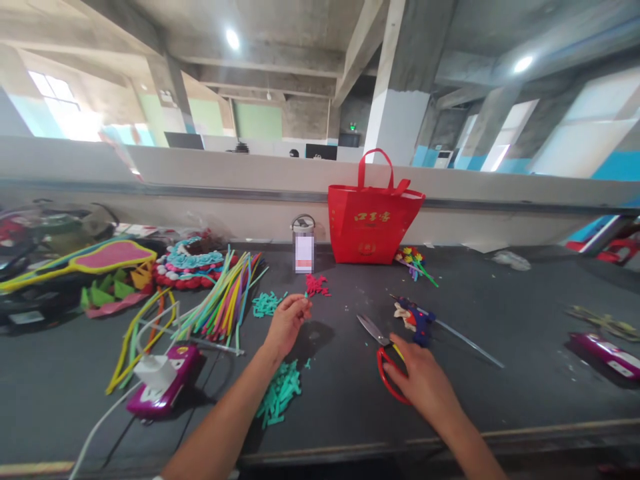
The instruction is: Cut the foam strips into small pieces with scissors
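Snipping, seemingly; left hand (288, 323) pinches green bit (306, 295) near red pile (317, 285); right hand (425, 370) grips scissors (373, 328) by the handles, apart from it; further cutting would call for bringing both together.

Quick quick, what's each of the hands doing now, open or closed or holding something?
Left hand: closed in a pinch, holding a tiny teal piece.
Right hand: closed, holding metal scissors with red loop handles.
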`<move>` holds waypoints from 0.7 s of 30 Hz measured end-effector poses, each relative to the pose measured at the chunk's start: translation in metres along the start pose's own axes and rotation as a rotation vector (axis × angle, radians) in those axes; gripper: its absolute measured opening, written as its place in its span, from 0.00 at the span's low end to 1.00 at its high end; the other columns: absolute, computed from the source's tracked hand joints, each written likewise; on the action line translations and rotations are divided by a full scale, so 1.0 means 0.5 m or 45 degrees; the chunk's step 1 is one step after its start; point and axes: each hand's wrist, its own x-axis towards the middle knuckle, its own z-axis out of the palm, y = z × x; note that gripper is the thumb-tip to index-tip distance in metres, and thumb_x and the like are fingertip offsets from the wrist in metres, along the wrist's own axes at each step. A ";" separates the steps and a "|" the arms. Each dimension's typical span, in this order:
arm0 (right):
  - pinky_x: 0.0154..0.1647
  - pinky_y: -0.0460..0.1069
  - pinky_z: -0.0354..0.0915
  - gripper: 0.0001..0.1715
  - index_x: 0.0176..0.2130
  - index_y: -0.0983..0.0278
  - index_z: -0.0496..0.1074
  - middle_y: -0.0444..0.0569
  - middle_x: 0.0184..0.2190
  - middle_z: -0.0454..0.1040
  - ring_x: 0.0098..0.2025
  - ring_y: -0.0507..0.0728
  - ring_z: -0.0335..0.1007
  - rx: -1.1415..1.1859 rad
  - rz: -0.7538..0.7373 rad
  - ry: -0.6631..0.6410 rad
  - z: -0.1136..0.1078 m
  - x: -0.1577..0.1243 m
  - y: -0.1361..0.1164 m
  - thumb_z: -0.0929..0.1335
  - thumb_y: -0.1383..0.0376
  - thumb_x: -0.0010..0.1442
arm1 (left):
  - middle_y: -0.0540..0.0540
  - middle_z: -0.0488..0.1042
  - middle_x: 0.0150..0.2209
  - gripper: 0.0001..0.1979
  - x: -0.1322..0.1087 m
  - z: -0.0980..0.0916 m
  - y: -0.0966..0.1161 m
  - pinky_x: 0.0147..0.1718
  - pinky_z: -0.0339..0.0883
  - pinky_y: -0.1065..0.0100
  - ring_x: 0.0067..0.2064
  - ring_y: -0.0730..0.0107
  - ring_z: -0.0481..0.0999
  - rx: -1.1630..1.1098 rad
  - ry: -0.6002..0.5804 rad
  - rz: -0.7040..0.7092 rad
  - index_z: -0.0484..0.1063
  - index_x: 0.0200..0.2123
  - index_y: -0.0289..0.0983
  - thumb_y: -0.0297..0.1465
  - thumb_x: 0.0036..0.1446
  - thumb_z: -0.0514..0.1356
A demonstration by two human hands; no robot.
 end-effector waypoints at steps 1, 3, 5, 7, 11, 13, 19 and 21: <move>0.50 0.54 0.60 0.25 0.55 0.63 0.67 0.56 0.43 0.73 0.47 0.62 0.68 -0.018 0.002 -0.014 0.002 -0.009 -0.008 0.63 0.59 0.60 | 0.50 0.74 0.26 0.11 -0.002 0.003 0.002 0.26 0.62 0.74 0.24 0.78 0.69 -0.005 0.004 -0.008 0.72 0.32 0.35 0.29 0.43 0.68; 0.49 0.54 0.60 0.25 0.55 0.63 0.67 0.55 0.43 0.73 0.47 0.62 0.68 -0.022 0.021 -0.059 0.001 -0.017 -0.016 0.63 0.60 0.59 | 0.52 0.71 0.23 0.10 -0.005 0.008 0.006 0.26 0.62 0.75 0.24 0.78 0.68 -0.013 0.002 -0.013 0.73 0.31 0.35 0.29 0.43 0.68; 0.47 0.52 0.61 0.26 0.56 0.62 0.65 0.54 0.41 0.73 0.45 0.61 0.70 0.010 0.065 -0.130 -0.004 -0.013 -0.016 0.64 0.62 0.58 | 0.54 0.69 0.21 0.09 -0.007 0.012 0.008 0.25 0.61 0.75 0.23 0.79 0.68 -0.020 -0.015 -0.006 0.73 0.31 0.36 0.29 0.43 0.68; 0.42 0.50 0.62 0.28 0.56 0.64 0.64 0.53 0.38 0.74 0.41 0.59 0.72 0.061 0.148 -0.212 -0.010 -0.002 -0.013 0.65 0.65 0.55 | 0.54 0.69 0.21 0.09 -0.008 0.013 0.009 0.24 0.60 0.76 0.23 0.79 0.67 -0.022 -0.031 0.006 0.73 0.30 0.35 0.29 0.44 0.67; 0.33 0.48 0.62 0.25 0.49 0.64 0.64 0.46 0.30 0.73 0.31 0.56 0.72 0.307 0.353 -0.249 -0.009 0.014 -0.015 0.67 0.67 0.49 | 0.54 0.68 0.23 0.09 -0.006 0.011 0.008 0.25 0.60 0.76 0.24 0.79 0.67 -0.055 -0.023 0.019 0.73 0.31 0.36 0.29 0.44 0.68; 0.29 0.46 0.62 0.26 0.48 0.63 0.63 0.41 0.25 0.70 0.26 0.53 0.69 0.619 0.415 -0.246 -0.011 0.017 -0.028 0.68 0.66 0.48 | 0.54 0.69 0.23 0.09 -0.005 0.009 0.006 0.25 0.61 0.75 0.24 0.79 0.67 -0.071 -0.022 0.023 0.73 0.31 0.36 0.29 0.44 0.68; 0.23 0.45 0.65 0.31 0.56 0.59 0.58 0.39 0.28 0.67 0.23 0.50 0.68 1.401 0.313 -0.282 -0.037 0.054 -0.138 0.66 0.56 0.54 | 0.54 0.68 0.23 0.10 -0.009 0.012 0.002 0.25 0.60 0.76 0.24 0.80 0.66 -0.058 0.006 -0.001 0.73 0.31 0.36 0.31 0.44 0.68; 0.24 0.46 0.67 0.33 0.59 0.60 0.55 0.39 0.27 0.67 0.23 0.50 0.67 1.339 0.191 -0.141 -0.026 0.083 -0.179 0.64 0.59 0.56 | 0.54 0.68 0.23 0.09 -0.012 0.016 0.003 0.25 0.59 0.75 0.24 0.80 0.66 -0.037 0.014 0.014 0.72 0.30 0.35 0.31 0.44 0.67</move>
